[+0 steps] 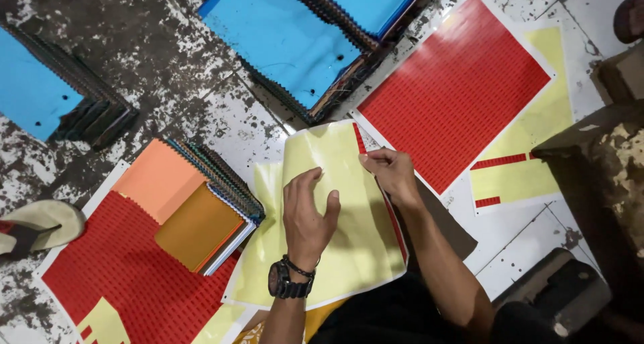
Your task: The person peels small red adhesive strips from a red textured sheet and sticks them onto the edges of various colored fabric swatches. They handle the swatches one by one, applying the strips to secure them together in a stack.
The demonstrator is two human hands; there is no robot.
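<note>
A pale yellow backing sheet [335, 183] lies on the floor in front of me, with a thin strip of red stickers [360, 139] left along its right edge. My left hand [307, 213], wearing a black watch and bracelet, presses flat on the sheet with fingers spread. My right hand [391, 173] pinches the red strip near the sheet's top right corner. A full red sticker sheet [456, 89] lies just beyond my right hand.
A stack of fabric swatch cards [194, 203] topped in orange sits to the left on another red sticker sheet [127, 270]. Blue swatch stacks [282, 38] lie further out. A nearly bare yellow sheet [530, 163], a sandal [40, 226] and dark blocks [597, 163] surround the spot.
</note>
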